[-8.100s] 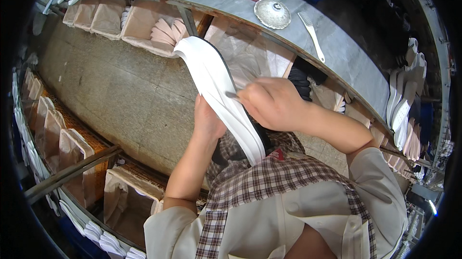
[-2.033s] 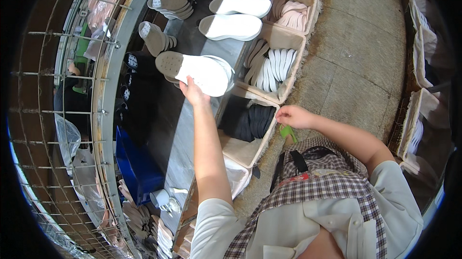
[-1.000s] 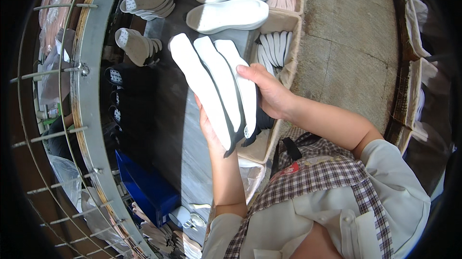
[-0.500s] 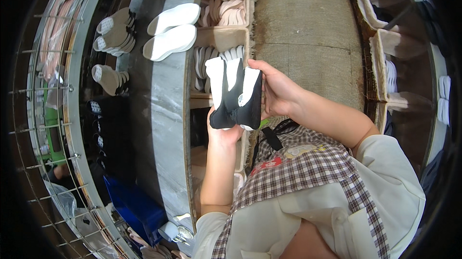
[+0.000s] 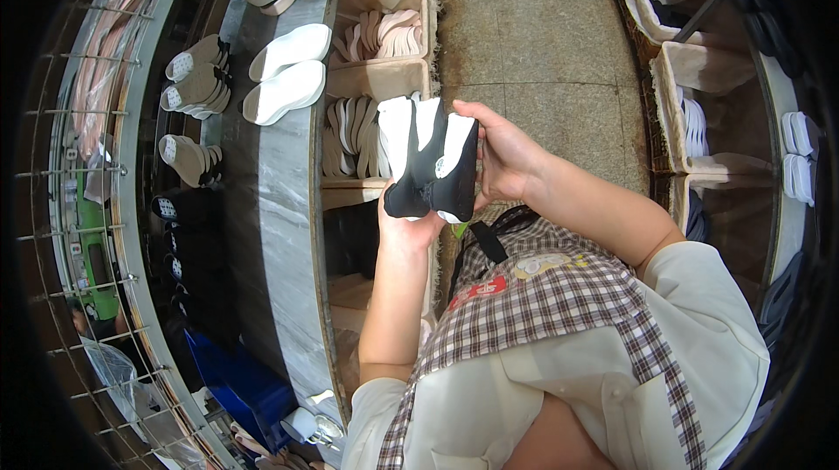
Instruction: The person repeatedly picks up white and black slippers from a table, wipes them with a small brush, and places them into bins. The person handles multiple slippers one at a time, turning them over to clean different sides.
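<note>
in the head view, the two hands have three black and white shoe soles (image 5: 428,160) up in front of the checked apron (image 5: 559,321). the soles stand side by side and touch, with the white parts at the far end and the black parts near the person.

the left hand (image 5: 409,230) is under the near end, like a little seat. most of its fingers are behind the soles, so i can't tell if they are spread or pressed together. the right hand (image 5: 516,155) is on the right side. its thumb pokes out straight by the far end, and its other fingers bend in low, mostly out of sight. it looks like they pinch the side of the bunch.

to hold this bunch well, i think both hands should squeeze the same, just softly, so the middle one can't slip out. the left palm should stay flat and low, and the thumb should rub lightly so the white doesn't get smudged.

to the left, white soles (image 5: 288,90) lie on the gray bench (image 5: 293,208). just behind the bunch is a cloth bin (image 5: 376,79) of pale soles (image 5: 348,134).
</note>
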{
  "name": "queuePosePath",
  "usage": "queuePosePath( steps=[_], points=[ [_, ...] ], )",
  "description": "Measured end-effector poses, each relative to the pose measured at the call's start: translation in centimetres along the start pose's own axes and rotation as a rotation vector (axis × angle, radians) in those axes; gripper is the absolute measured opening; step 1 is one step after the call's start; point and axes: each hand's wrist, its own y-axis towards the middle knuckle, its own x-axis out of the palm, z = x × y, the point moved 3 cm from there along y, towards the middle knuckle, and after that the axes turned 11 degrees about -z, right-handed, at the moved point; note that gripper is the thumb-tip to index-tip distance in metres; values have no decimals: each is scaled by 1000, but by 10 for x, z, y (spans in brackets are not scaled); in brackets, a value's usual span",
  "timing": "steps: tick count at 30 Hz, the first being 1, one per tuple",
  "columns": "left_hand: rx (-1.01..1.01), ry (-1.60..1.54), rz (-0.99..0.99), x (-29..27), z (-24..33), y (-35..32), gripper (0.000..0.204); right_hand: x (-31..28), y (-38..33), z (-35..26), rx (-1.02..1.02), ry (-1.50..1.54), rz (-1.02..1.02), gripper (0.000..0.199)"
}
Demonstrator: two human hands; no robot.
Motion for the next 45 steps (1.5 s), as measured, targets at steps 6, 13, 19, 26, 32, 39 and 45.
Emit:
queuePosePath(
  steps=[6, 13, 19, 26, 32, 39, 45],
  points=[
    [169, 47, -42, -3, 9, -1, 38, -5, 1, -1, -382, -135, -215, 72],
    [290, 304, -81, -1, 19, 6, 51, -4, -12, -1, -644, -509, -338, 103],
    [315, 280, -139, 2, 20, 14, 53, -3, -19, 1, -687, -585, -373, 106],
    [356, 308, -184, 3, 27, 15, 56, -8, -17, 3, -676, -760, -246, 115],
    [364, 317, -174, 2, 32, 15, 55, -9, -18, 4, -675, -756, -258, 109],
    [367, 321, -167, 2, 35, 17, 55, -8, -19, 5, -674, -763, -255, 111],
    [380, 327, -156, 1, 36, 17, 55, -8, -21, 7, -667, -761, -273, 111]
  ],
)
